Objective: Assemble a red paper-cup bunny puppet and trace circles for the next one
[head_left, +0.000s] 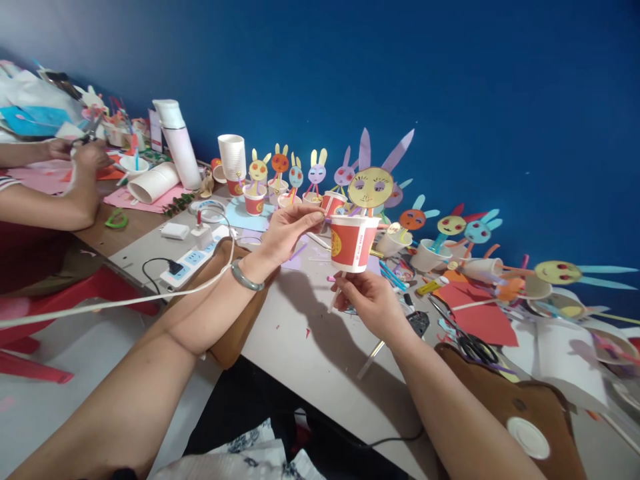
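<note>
A red and white paper cup [354,245] is held up above the table, upright. From its top rises a yellow paper rabbit face [371,187] with long purple ears. Beneath the cup, my right hand [373,300] pinches a pale straw [336,298] that comes down from the cup's base. At the cup's left side is my left hand [293,230], its thumb and fingers pressed together near the rim; what they pinch, if anything, is too small to tell.
Several cups with paper rabbits line the blue wall, such as one red cup [254,204]. Black scissors [473,347], red paper [477,310], a glue gun [419,323] and a power strip [193,261] lie about. At left another person's hands hold scissors [91,130].
</note>
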`<control>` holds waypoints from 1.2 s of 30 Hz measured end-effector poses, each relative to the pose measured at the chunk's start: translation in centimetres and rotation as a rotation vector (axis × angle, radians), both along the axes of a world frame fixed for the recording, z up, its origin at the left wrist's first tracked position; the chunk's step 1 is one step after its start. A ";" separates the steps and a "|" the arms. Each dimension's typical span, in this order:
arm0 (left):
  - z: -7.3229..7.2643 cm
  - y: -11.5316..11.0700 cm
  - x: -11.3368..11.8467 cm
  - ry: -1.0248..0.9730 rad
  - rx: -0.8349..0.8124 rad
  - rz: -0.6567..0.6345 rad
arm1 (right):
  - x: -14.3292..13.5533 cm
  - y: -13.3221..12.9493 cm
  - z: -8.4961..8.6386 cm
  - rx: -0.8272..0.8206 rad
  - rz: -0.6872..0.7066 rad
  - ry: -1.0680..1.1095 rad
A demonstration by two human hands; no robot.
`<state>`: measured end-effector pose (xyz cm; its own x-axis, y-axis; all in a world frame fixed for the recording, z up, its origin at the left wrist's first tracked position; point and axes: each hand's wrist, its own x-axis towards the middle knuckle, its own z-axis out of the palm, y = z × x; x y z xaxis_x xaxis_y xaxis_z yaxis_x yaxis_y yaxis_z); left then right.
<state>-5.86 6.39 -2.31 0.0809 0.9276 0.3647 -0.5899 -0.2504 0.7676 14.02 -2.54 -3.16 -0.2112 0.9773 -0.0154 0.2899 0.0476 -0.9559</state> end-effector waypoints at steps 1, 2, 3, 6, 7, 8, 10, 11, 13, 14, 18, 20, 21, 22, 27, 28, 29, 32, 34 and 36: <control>0.1 0.0 0.0 -0.002 -0.002 0.003 | 0.0 0.0 0.0 0.007 -0.003 -0.008; 0.2 0.0 0.0 -0.005 -0.006 0.005 | 0.1 0.0 -0.1 0.016 -0.007 -0.013; 0.3 -0.1 -0.1 -0.007 -0.012 0.008 | 0.1 0.1 -0.2 0.024 -0.010 -0.017; 0.5 -0.1 -0.2 -0.007 -0.032 0.026 | 0.1 0.3 -0.6 0.029 -0.012 -0.031; 0.5 -0.1 -0.2 -0.007 -0.038 0.035 | 0.1 0.4 -0.8 0.023 -0.012 -0.035; 0.5 -0.1 -0.2 -0.009 -0.042 0.043 | 0.2 0.5 -1.0 0.016 -0.013 -0.038; 0.4 0.1 -0.3 -0.012 -0.040 0.053 | 0.2 0.7 -1.2 0.012 -0.013 -0.043; 0.3 0.2 -0.4 -0.009 -0.037 0.056 | 0.3 0.7 -1.3 0.014 -0.011 -0.047; 0.2 0.5 -0.5 0.005 -0.032 0.067 | 0.4 0.8 -1.3 0.026 -0.008 -0.061; 0.1 0.6 -0.5 0.017 -0.031 0.073 | 0.4 0.7 -1.3 0.034 -0.008 -0.070; -0.1 1.0 -0.7 0.052 -0.035 0.080 | 0.4 0.6 -1.2 0.080 -0.027 -0.117; -0.2 1.1 -0.7 0.066 -0.044 0.077 | 0.3 0.5 -1.2 0.092 -0.036 -0.139; -0.3 1.2 -0.7 0.075 -0.052 0.078 | 0.4 0.5 -1.3 0.095 -0.039 -0.145; -0.4 1.2 -0.7 0.082 -0.061 0.079 | 0.4 0.6 -1.3 0.094 -0.039 -0.147; -0.5 1.1 -0.6 0.079 -0.092 0.033 | 0.5 0.9 -1.4 0.042 -0.031 -0.067; -0.5 1.1 -0.6 0.080 -0.096 0.015 | 0.4 1.0 -1.3 0.022 -0.035 -0.042; -0.5 1.0 -0.6 0.081 -0.099 -0.002 | 0.4 1.0 -1.2 0.003 -0.043 -0.017; -0.4 1.0 -0.7 0.079 -0.105 -0.012 | 0.2 1.0 -0.9 -0.022 -0.068 0.044; -0.4 1.0 -0.7 0.082 -0.104 -0.007 | 0.1 0.9 -0.8 -0.017 -0.072 0.060; -0.4 0.9 -0.7 0.097 -0.083 -0.006 | 0.1 0.9 -0.8 -0.005 -0.071 0.059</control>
<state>-6.53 7.31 -2.69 0.1175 0.9537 0.2769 -0.5128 -0.1805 0.8393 14.13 -1.64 -3.94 -0.1418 0.9898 -0.0096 0.2357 0.0243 -0.9715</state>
